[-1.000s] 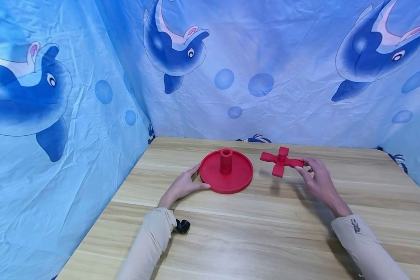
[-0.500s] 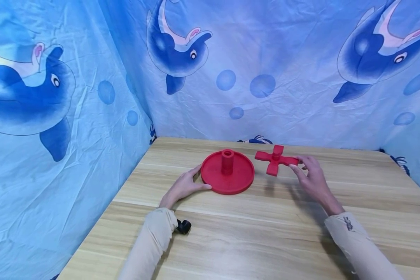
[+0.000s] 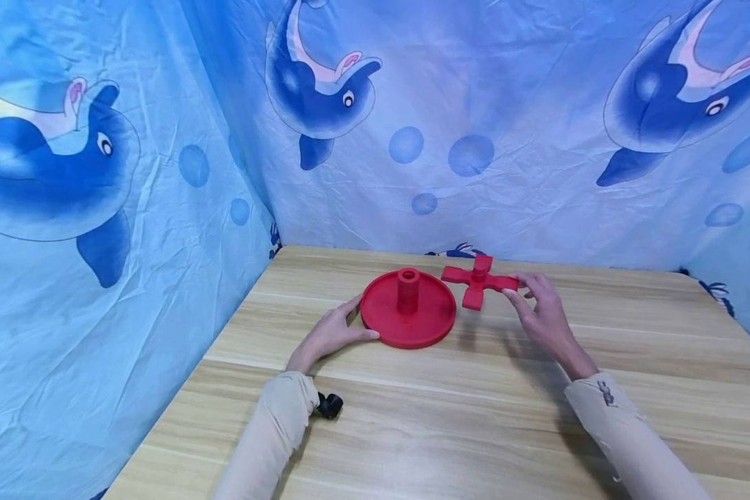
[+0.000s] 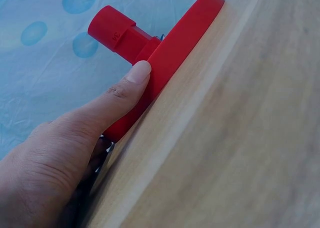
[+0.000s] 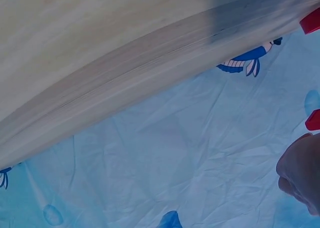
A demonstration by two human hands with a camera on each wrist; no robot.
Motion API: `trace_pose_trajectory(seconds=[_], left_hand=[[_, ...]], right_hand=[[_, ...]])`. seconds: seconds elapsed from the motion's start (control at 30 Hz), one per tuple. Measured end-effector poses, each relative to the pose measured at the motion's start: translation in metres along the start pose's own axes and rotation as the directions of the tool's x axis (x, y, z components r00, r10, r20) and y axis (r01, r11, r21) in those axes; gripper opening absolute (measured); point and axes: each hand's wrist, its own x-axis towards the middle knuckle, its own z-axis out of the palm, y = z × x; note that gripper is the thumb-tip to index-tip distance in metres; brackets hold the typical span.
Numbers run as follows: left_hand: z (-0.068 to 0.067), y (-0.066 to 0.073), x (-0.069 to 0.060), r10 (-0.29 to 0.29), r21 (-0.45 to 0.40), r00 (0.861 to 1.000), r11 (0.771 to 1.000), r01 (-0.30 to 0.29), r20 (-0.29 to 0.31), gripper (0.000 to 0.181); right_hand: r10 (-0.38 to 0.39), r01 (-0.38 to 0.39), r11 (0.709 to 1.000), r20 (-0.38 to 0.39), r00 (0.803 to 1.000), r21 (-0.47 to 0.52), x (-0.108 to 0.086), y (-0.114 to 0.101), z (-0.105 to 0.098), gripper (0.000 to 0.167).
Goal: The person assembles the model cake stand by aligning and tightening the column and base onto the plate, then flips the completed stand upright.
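Observation:
A red round base with a raised rim and an upright hollow post lies flat on the table. My left hand holds its left side, thumb on the near rim and fingers round the far side. In the left wrist view the thumb presses the edge of the disc. My right hand pinches one arm of a red four-armed cross piece between thumb and fingers. The cross is held above the table, right of the base, with a short round stub on top. Only parts of it show in the right wrist view.
The wooden table carries both hands' work. A blue curtain printed with dolphins hangs behind it and along the left side. A black wrist device sits at the left sleeve.
My right hand has carried the cross piece leftward, nearer the base. The left hand stays on the base's rim. The whole head view has shifted slightly.

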Motion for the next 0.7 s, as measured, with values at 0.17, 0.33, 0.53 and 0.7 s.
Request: trace_pose_trajectory(seconds=[0.17, 0.33, 0.53, 0.7], left_hand=[[-0.001, 0.002, 0.000, -0.005, 0.004, 1.000, 1.000, 0.005, 0.002, 0.108], [-0.002, 0.004, -0.002, -0.009, 0.010, 1.000, 1.000, 0.009, -0.002, 0.108], [-0.002, 0.003, -0.002, -0.012, 0.018, 1.000, 1.000, 0.012, -0.002, 0.107], [-0.001, 0.003, -0.002, -0.018, 0.008, 1.000, 1.000, 0.018, -0.003, 0.107]], right_hand=[[-0.051, 0.052, 0.998, -0.032, 0.998, 0.032, 0.003, -0.002, 0.005, 0.030], [-0.093, 0.096, 0.993, -0.044, 0.995, 0.067, 0.006, -0.003, 0.013, 0.033], [-0.100, 0.105, 0.989, -0.050, 0.994, 0.105, 0.009, -0.010, 0.023, 0.031], [-0.113, 0.119, 0.985, -0.057, 0.992, 0.128, 0.012, -0.016, 0.030, 0.030]])
